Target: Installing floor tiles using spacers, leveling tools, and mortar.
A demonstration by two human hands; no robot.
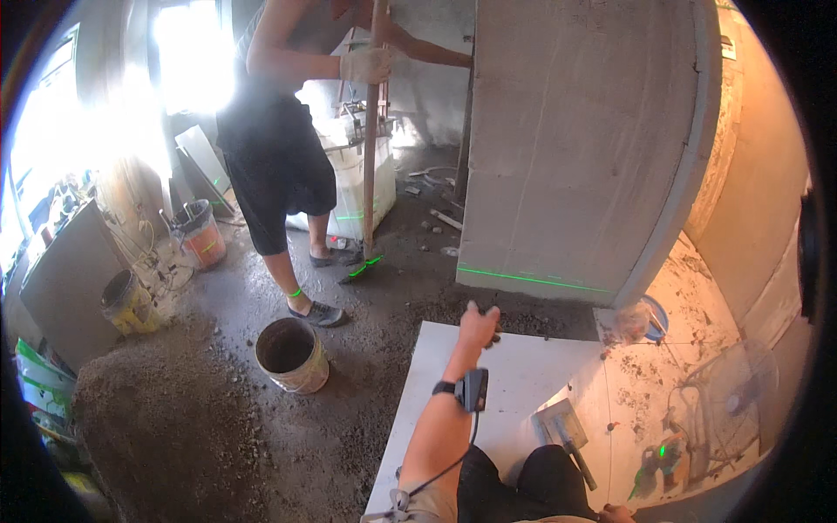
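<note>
My left hand (479,326) reaches forward over the far edge of a large white tile (514,370), its fingers curled. Something dark shows at the fingers, too small to make out. A small dark device (472,390) is strapped to that wrist, with a cable running down the forearm. My right hand (616,514) barely shows at the lower edge, beside my knee, with its fingers mostly hidden. Between the two hands, a flat metal trowel (561,424) lies on the tile, its handle pointing toward me. Grey mortar crumbs (532,321) lie between the tile and the wall panel.
Ahead on the left, a person in dark shorts (275,148) grips a shovel (370,174) with a gloved hand. A bucket (292,356) stands beside a mortar heap (166,418). A grey wall (575,157) bears a green laser line. A fan (732,401) stands at right.
</note>
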